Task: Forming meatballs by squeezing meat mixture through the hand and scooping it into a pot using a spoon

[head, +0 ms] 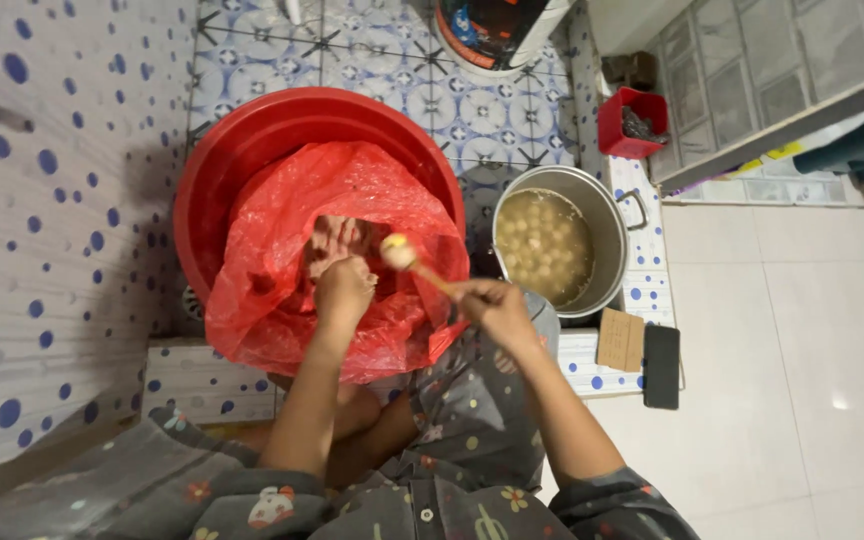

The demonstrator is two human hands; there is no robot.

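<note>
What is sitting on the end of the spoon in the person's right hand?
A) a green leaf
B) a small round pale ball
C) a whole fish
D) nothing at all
B: the right hand holds a wooden spoon whose tip carries a small round pale ball above the red bag, next to the left hand.

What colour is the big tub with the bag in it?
The tub is red, like its plastic bag; the head view shows it.
</note>
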